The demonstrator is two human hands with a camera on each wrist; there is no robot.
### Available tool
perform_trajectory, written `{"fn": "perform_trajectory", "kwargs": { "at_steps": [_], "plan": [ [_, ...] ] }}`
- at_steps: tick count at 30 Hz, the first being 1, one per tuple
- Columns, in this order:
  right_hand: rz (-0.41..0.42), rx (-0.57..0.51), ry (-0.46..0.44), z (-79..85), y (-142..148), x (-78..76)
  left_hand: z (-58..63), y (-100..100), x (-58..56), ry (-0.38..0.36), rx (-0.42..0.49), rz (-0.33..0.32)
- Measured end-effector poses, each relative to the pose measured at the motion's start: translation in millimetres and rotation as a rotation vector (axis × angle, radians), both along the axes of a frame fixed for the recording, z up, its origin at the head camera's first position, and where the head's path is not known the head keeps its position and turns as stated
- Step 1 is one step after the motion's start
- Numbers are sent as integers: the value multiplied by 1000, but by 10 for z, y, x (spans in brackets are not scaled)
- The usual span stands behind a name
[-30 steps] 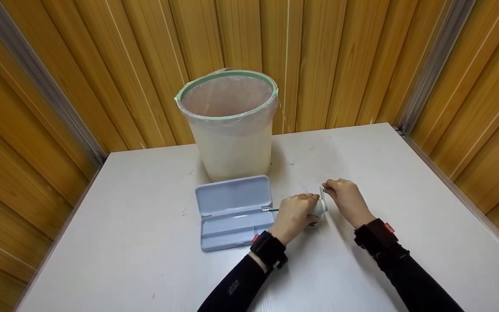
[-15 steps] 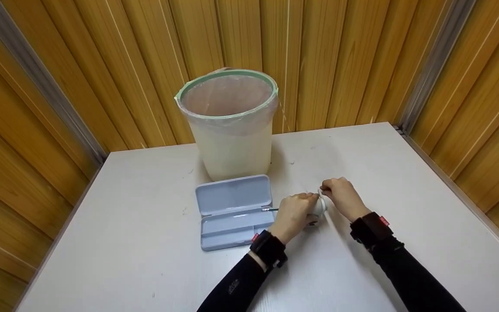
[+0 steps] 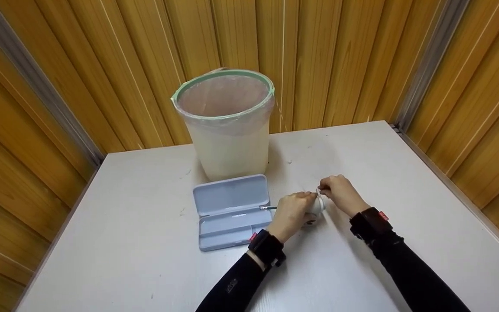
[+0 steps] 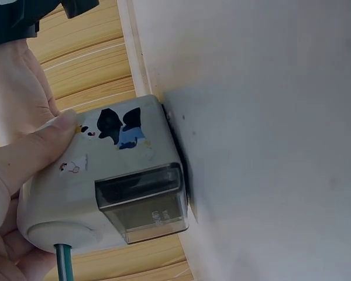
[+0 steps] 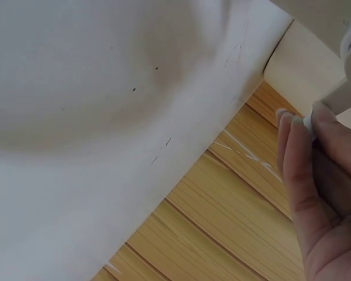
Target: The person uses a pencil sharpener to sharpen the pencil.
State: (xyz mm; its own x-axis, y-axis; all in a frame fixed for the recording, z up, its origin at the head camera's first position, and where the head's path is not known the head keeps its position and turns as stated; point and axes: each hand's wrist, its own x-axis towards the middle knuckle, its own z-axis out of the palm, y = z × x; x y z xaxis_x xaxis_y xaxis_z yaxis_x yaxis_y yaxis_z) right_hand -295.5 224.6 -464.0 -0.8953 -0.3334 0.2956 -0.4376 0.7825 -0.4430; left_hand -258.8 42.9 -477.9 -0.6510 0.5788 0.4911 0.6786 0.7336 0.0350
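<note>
We see a cream bin [image 3: 232, 156], its green rim [image 3: 179, 96] draped with a translucent liner [image 3: 228, 97]. Just in front of the bin we have a light-blue case [image 3: 225, 238] with its lid [image 3: 232, 194] open. Under the bin we find a white bench [image 3: 124, 238], behind it yellow-brown wood-look panels [image 3: 336, 65], and well out to its right a grey corner post [image 3: 430, 60].

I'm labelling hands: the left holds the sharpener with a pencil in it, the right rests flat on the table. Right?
No: the right hand pinches the crank, as the right wrist view shows; the left hand does hold the sharpener.
</note>
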Motion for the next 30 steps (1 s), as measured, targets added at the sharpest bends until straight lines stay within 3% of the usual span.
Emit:
{"fn": "perform_trajectory", "kwargs": {
  "at_steps": [12, 20, 30],
  "plan": [
    [11, 9, -27, 25, 4, -36, -14, -21, -25, 17, 11, -1],
    [32, -55, -35, 2, 19, -61, -4, -33, -29, -9, 38, 3],
    [33, -22, -62, -30, -14, -68, -23, -30, -22, -36, 88, 2]
  ]
}}
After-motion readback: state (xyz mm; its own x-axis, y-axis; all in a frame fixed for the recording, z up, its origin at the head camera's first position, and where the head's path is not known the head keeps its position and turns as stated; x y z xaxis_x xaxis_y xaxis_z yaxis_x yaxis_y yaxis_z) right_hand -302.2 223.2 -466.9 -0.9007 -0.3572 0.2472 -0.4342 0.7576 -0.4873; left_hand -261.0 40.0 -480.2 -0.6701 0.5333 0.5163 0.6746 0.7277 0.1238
